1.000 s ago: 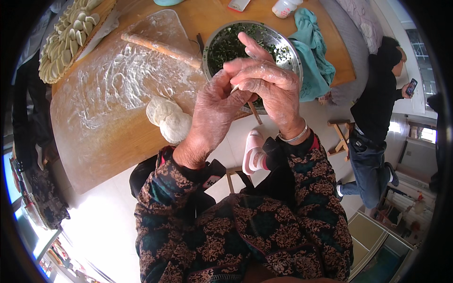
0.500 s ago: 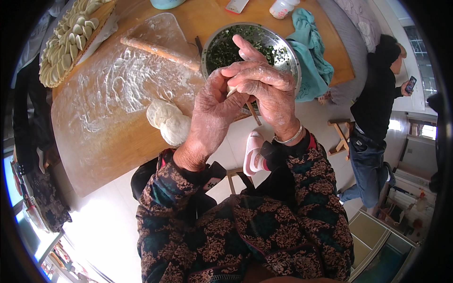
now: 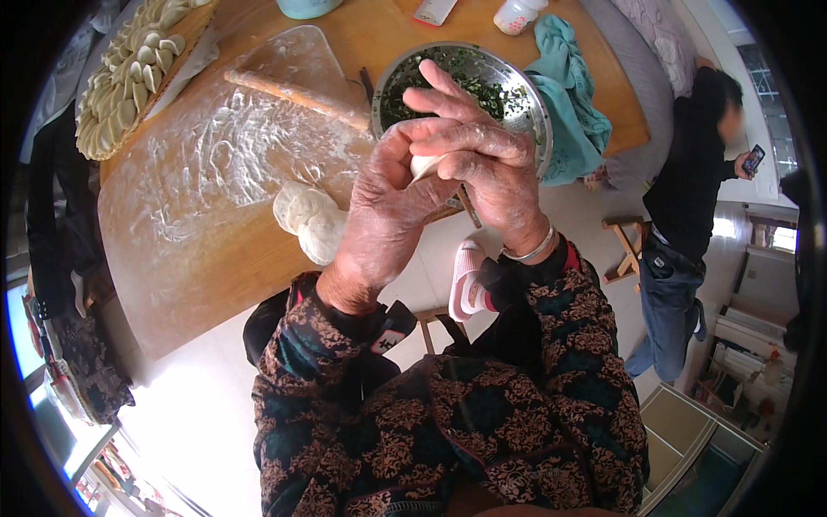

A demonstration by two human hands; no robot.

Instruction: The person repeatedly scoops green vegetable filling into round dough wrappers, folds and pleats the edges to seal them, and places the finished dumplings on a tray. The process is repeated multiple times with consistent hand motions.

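Both of my floury hands meet in front of a metal bowl (image 3: 536, 103) of chopped green filling (image 3: 469, 69). Between them is a dumpling (image 3: 424, 165), mostly covered by the fingers. My left hand (image 3: 388, 194) is curled around its left side. From the right, my right hand (image 3: 495, 164) pinches the edge with thumb and forefinger, while its other fingers point up and away. Left of my wrists, two joined lumps of dough (image 3: 310, 220) rest near the table edge. A rolling pin (image 3: 297, 97) lies on the floured mat (image 3: 202, 185).
A woven tray (image 3: 191, 43) full of shaped dumplings (image 3: 138, 73) stands at the far left. A teal cloth (image 3: 568, 103) lies right of the bowl, with a white jar (image 3: 517, 15) behind it. A person in black (image 3: 689, 164) holding a phone (image 3: 753, 161) is at the right, beside a wooden stool (image 3: 624, 250).
My fingers have shifted slightly along the dumpling, and more of its white dough shows. My right hand's raised fingers have spread further apart. The person at the right has turned the head.
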